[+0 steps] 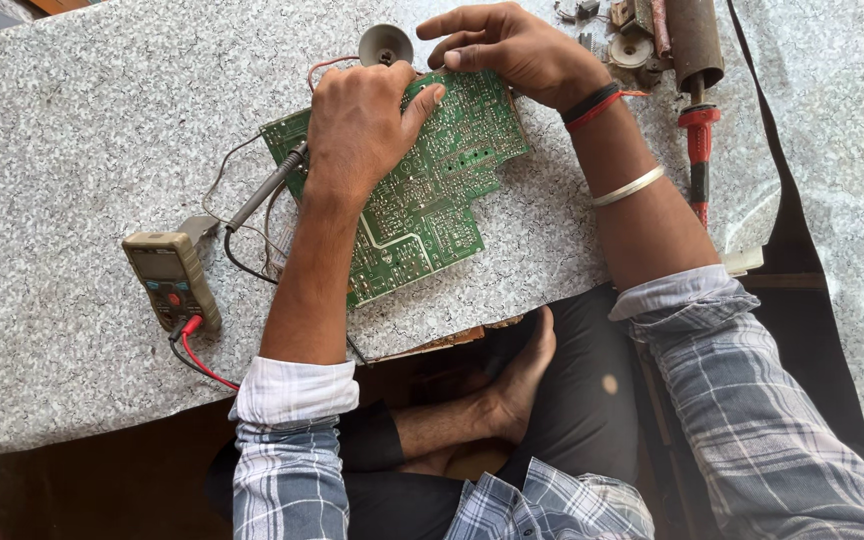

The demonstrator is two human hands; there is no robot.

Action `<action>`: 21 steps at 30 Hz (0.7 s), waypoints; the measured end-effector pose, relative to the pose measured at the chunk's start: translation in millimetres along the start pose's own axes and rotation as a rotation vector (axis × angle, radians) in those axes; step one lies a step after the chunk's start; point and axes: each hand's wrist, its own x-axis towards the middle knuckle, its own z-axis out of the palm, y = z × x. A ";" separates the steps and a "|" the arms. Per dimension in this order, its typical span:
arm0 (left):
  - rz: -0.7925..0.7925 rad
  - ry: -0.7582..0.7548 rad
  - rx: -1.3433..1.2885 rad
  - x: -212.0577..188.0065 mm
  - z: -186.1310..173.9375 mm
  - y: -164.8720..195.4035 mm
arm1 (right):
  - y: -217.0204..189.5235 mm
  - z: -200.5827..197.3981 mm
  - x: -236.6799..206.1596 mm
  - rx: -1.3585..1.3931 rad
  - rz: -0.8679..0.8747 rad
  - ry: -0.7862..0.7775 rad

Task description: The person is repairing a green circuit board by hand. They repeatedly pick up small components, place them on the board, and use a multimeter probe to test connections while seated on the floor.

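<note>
A green circuit board (422,200) lies solder side up on the speckled grey table (72,130). My left hand (357,125) rests on the board's far left part, fingers curled, thumb stretched across the board, and a dark test probe (267,188) sticks out from under it. My right hand (512,48) sits at the board's far edge, its fingers bent down onto the rim beside a small grey cone-shaped part (385,44). What the fingers pinch is hidden.
A yellow-cased multimeter (172,278) with red and black leads lies left of the board. A red-handled tool (698,150), a brown cylinder (694,40) and small loose parts (632,45) lie at the far right. My crossed legs are below the table edge.
</note>
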 end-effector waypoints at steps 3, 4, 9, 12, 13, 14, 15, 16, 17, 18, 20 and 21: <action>0.004 0.000 0.016 -0.2 -0.8 -0.2 | -0.8 -0.8 1.3 -0.026 0.003 0.014; -0.001 -0.008 0.007 0.2 -1.0 0.0 | -1.2 -1.2 1.7 -0.036 -0.007 0.017; -0.018 -0.026 0.009 2.2 -2.5 1.8 | -3.4 -1.9 1.0 -0.040 -0.004 -0.023; -0.006 -0.021 0.010 1.7 -4.1 2.4 | -5.4 -2.2 -0.5 -0.044 0.028 0.032; -0.013 -0.028 0.006 1.4 -4.8 2.4 | -5.7 -1.6 -0.2 -0.053 0.023 0.046; -0.022 -0.036 0.003 0.9 -5.4 2.3 | -6.3 -1.3 0.0 -0.060 0.016 0.058; -0.030 -0.044 0.002 0.9 -6.1 2.1 | -6.7 -0.9 0.3 -0.070 0.014 0.036; -0.030 -0.038 0.002 1.0 -6.6 2.0 | -7.1 -0.2 0.9 -0.079 0.012 0.015; -0.031 -0.035 0.003 1.1 -7.0 2.2 | -7.8 -0.2 0.6 -0.087 0.011 -0.006; -0.029 -0.031 0.002 1.4 -7.2 2.4 | -8.2 0.2 0.9 -0.088 0.028 0.017; -0.023 -0.041 0.015 1.9 -7.6 2.9 | -9.7 -0.6 -0.3 -0.093 0.063 0.066; -0.021 -0.045 0.021 2.0 -7.9 3.0 | -9.8 -0.1 0.0 -0.091 0.068 0.069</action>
